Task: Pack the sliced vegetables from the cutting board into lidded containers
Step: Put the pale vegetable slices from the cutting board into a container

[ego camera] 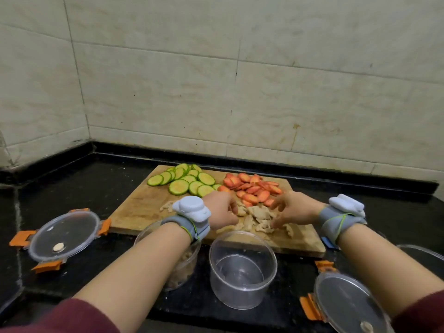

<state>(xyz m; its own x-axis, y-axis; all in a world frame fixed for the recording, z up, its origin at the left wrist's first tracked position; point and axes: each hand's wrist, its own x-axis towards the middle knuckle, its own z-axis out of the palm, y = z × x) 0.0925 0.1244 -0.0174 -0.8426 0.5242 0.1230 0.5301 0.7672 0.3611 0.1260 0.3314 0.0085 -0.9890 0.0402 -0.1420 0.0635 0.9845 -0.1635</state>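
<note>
Beige slices [258, 218] sat piled at the near edge of the cutting board [134, 212], with carrot slices [252, 188] and zucchini slices [187, 181] behind. Left hand [219, 210] was curled, pinching pieces off the pile. Right hand [292, 207] had fingers spread apart, tips on the pile. Empty container [242, 267] stood just in front; part-filled container [185, 258] sat under the left forearm.

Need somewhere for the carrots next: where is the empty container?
In the head view the empty container stands on the dark counter at centre, in front of the cutting board's near edge, right of the partly filled container.
</note>
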